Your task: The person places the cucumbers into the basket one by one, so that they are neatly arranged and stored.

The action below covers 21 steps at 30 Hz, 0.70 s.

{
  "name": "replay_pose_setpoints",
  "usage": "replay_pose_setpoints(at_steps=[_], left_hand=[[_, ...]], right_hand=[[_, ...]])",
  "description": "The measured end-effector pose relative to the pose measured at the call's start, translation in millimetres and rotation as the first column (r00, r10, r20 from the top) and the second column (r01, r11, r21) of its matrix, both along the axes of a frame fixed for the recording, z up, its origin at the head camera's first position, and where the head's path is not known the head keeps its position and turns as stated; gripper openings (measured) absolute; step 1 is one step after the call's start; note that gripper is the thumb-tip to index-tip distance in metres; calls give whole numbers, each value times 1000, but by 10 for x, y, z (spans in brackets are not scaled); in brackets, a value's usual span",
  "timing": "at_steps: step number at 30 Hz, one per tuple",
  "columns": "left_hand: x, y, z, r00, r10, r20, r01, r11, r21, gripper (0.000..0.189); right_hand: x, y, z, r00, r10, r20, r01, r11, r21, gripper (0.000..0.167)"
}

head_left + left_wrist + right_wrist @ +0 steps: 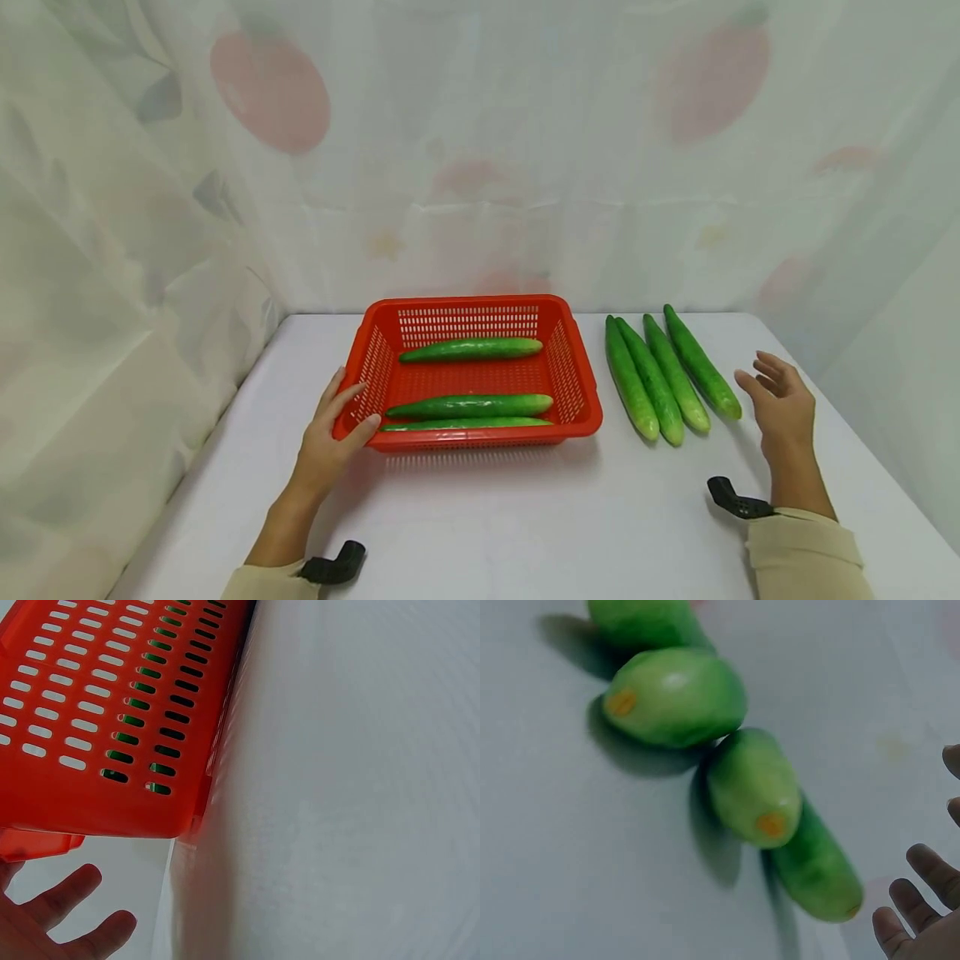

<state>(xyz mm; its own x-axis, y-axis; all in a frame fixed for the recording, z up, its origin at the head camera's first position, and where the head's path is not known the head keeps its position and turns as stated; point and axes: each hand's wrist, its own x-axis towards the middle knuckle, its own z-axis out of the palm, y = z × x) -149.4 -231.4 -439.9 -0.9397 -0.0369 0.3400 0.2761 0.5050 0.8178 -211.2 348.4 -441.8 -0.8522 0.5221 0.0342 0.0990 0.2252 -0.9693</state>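
Left hand point(327, 442), its fingers parted and only slightly bent, rested at the left near corner of a red plastic basket point(487, 434). The thumb lay over the corner of the rim and the index finger reached across the left edge, while the other fingers stayed outside; the left wrist view showed fingers point(67, 894) spread apart beside the basket's lip. How firmly they pressed could not be told.

Right hand point(786, 408) was held loosely spread, fingers gently curved and thumb apart, with nothing in its grasp. It hung at the right side of the scene, just right of four green cucumbers point(649, 382).

Those four lay side by side on the white tabletop point(525, 525), to the right of the basket, their pale blunt ends pointing near and slightly right. Three more cucumbers were inside the basket, lying left to right: a far cucumber point(472, 350) toward the back wall, a middle cucumber point(472, 407) toward the near side, and a nearest cucumber point(465, 423) partly hidden by the near rim.

Beige sleeves point(806, 546) covered both forearms, and a pale curtain point(480, 108) with faded red fruit shapes hung beyond the far edge.
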Motion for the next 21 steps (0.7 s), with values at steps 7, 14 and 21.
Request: replay_pose_setpoints(at_steps=[7, 14, 21], left_hand=[[63, 80, 145, 1000, -9, 13, 9, 1000, 16, 51], [-58, -48, -95, 1000, 12, 8, -12, 1000, -17, 54], [-44, -47, -78, 1000, 0, -6, 0, 1000, -7, 53]], right_hand=[[-44, 32, -210, 993, 81, 84, -88, 993, 78, 64], [-43, 87, -420, 961, 223, 164, -267, 905, 331, 69], [-65, 58, -477, 969, 125, 215, -213, 864, 457, 62]])
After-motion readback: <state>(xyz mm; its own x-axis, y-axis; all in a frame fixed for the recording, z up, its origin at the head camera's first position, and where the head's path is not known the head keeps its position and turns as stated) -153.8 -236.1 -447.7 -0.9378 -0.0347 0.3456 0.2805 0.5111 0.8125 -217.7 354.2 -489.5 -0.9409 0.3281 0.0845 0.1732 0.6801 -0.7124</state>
